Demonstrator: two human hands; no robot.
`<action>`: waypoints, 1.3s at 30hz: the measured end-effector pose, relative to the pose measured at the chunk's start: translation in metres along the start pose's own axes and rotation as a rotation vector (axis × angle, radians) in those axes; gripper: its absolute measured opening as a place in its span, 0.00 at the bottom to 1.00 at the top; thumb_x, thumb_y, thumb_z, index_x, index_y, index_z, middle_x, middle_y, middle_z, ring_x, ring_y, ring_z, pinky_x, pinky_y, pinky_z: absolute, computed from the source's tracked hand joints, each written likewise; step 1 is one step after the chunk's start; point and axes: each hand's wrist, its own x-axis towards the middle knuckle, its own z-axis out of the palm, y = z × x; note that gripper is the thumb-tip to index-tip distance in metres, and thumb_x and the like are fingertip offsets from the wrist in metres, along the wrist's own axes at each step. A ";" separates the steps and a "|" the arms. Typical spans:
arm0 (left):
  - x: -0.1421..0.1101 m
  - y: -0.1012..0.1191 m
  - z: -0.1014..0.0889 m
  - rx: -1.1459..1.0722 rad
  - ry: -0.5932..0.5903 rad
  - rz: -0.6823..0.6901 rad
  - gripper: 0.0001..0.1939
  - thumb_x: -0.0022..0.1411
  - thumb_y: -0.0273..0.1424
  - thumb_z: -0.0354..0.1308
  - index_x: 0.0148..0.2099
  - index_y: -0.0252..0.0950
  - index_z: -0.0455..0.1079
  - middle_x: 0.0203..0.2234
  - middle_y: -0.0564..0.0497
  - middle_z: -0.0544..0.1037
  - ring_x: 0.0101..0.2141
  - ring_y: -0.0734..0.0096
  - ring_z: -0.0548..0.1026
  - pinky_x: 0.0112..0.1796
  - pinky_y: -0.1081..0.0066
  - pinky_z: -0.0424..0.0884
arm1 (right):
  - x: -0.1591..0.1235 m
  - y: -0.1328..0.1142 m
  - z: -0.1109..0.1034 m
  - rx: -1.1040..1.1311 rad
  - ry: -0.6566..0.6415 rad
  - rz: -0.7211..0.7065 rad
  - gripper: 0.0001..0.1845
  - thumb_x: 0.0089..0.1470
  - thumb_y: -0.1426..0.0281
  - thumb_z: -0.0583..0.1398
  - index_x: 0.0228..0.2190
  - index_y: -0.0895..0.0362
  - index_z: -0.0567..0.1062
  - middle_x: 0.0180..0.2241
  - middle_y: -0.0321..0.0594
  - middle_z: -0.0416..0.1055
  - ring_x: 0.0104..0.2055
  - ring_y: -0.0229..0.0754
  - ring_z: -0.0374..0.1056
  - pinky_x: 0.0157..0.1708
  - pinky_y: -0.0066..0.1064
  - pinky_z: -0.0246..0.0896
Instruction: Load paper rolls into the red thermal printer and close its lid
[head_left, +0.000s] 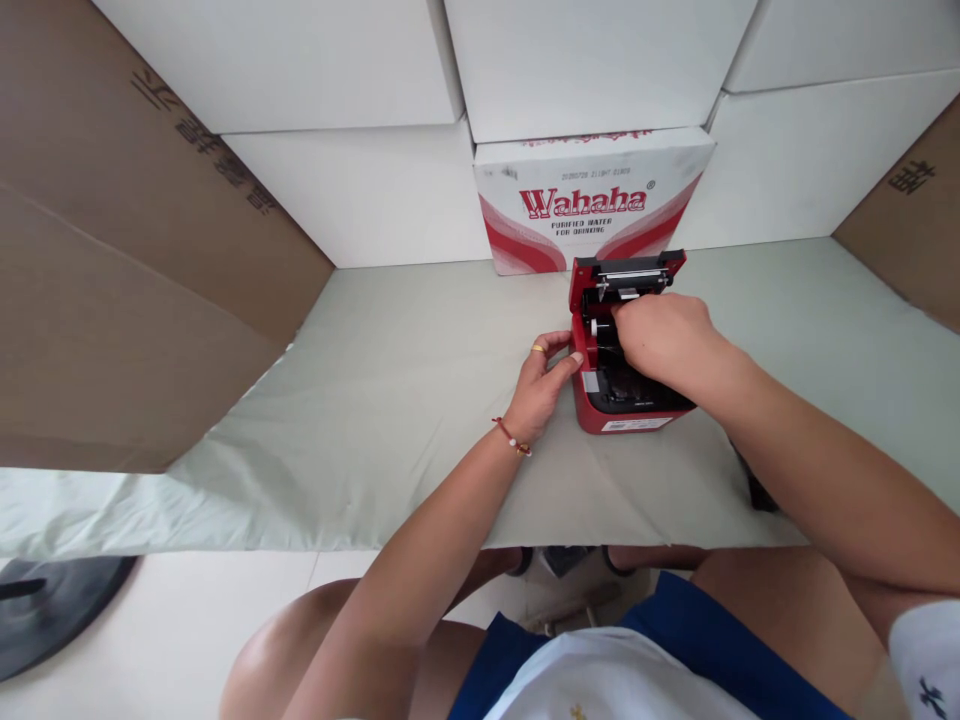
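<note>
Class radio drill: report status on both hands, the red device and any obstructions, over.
Left hand against the red device's left side. Right hand reaching inside, fingertips hidden. Lid up; Wahaha box behind.

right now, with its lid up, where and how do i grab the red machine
Probably by the side walls of the red machine, held low from left and right together: its body is squat and boxy, flat on the cloth, while the raised lid looks hinged and might swing.
</note>
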 end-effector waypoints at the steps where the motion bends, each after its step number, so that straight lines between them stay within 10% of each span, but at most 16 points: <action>1: -0.001 0.001 0.001 0.009 0.005 -0.001 0.21 0.65 0.41 0.69 0.56 0.40 0.72 0.58 0.43 0.79 0.63 0.54 0.74 0.66 0.53 0.67 | -0.002 0.001 -0.002 -0.019 -0.017 0.034 0.17 0.62 0.74 0.58 0.43 0.56 0.86 0.40 0.58 0.85 0.42 0.62 0.81 0.37 0.43 0.67; 9: -0.004 0.021 -0.007 0.106 0.093 0.248 0.26 0.65 0.51 0.71 0.56 0.43 0.74 0.52 0.46 0.81 0.41 0.69 0.77 0.44 0.66 0.74 | -0.055 0.012 -0.025 0.114 0.062 -0.018 0.23 0.62 0.68 0.59 0.56 0.48 0.81 0.38 0.42 0.84 0.35 0.50 0.76 0.30 0.37 0.57; 17: -0.008 0.059 -0.018 0.130 -0.315 0.453 0.44 0.59 0.61 0.71 0.71 0.51 0.67 0.58 0.43 0.84 0.23 0.80 0.64 0.25 0.70 0.65 | -0.096 0.014 -0.044 0.457 0.388 -0.353 0.20 0.62 0.70 0.61 0.53 0.45 0.83 0.30 0.35 0.79 0.30 0.46 0.74 0.30 0.36 0.58; 26: -0.030 0.076 -0.012 0.044 -0.563 0.194 0.50 0.49 0.68 0.72 0.65 0.42 0.75 0.42 0.42 0.86 0.37 0.56 0.86 0.38 0.59 0.81 | -0.113 0.002 -0.061 0.701 0.216 -0.552 0.21 0.62 0.75 0.63 0.51 0.43 0.86 0.30 0.28 0.81 0.29 0.39 0.74 0.31 0.31 0.64; 34: -0.031 0.063 -0.003 -0.236 -0.521 -0.059 0.38 0.44 0.58 0.81 0.50 0.39 0.81 0.39 0.46 0.86 0.40 0.57 0.85 0.43 0.61 0.80 | -0.107 -0.006 -0.044 0.661 0.201 -0.514 0.28 0.64 0.72 0.64 0.62 0.40 0.80 0.40 0.32 0.86 0.39 0.44 0.80 0.36 0.33 0.67; 39: -0.028 0.059 0.000 -0.244 -0.504 0.018 0.40 0.51 0.64 0.74 0.55 0.40 0.82 0.45 0.43 0.87 0.30 0.71 0.77 0.31 0.69 0.73 | -0.110 0.013 -0.048 0.596 0.200 -0.474 0.25 0.64 0.68 0.64 0.59 0.39 0.82 0.42 0.33 0.86 0.32 0.45 0.77 0.33 0.36 0.66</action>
